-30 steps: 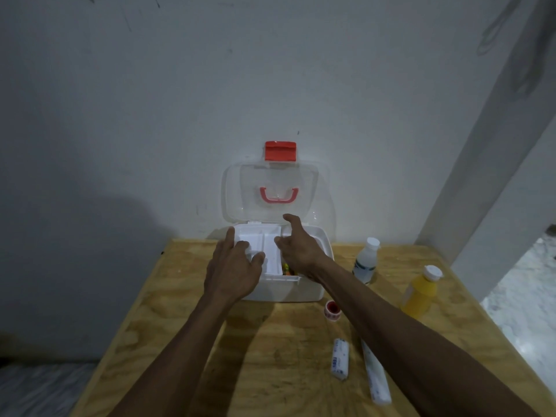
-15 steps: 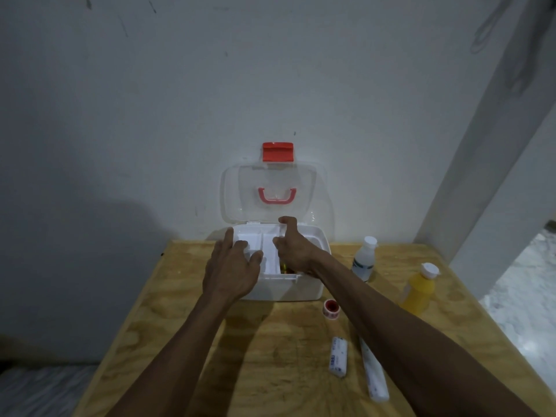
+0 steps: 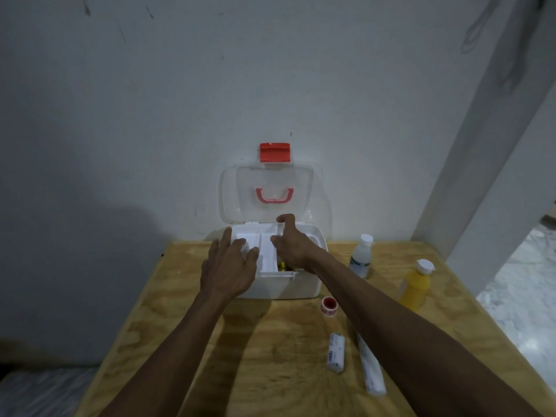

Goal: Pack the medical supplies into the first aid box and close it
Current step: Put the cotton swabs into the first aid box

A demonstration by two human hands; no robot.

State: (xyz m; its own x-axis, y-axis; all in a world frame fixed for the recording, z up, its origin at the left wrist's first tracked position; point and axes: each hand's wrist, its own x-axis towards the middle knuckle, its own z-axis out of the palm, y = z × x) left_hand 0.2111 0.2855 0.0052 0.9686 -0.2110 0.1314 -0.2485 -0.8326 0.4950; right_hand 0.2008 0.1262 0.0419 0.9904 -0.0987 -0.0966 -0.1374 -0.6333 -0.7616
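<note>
The white first aid box (image 3: 301,288) stands at the table's far edge, its clear lid (image 3: 270,182) with red latch and handle leaning open against the wall. A white divided tray (image 3: 266,257) sits in the box's top. My left hand (image 3: 228,266) grips the tray's left side. My right hand (image 3: 293,248) holds it near the middle, thumb raised. Something yellow shows below the tray. On the table lie a red tape roll (image 3: 328,306), a small bandage roll (image 3: 336,352) and a long wrapped bandage (image 3: 371,371), partly under my right forearm.
A white bottle (image 3: 361,257) and a yellow bottle (image 3: 415,285) stand right of the box. The plywood table (image 3: 270,341) ends against the wall behind. A white post rises at the right, with pale floor beyond the table's right edge.
Both hands stay on the tray. My right thumb has lifted and the hand has shifted slightly toward the back of the box.
</note>
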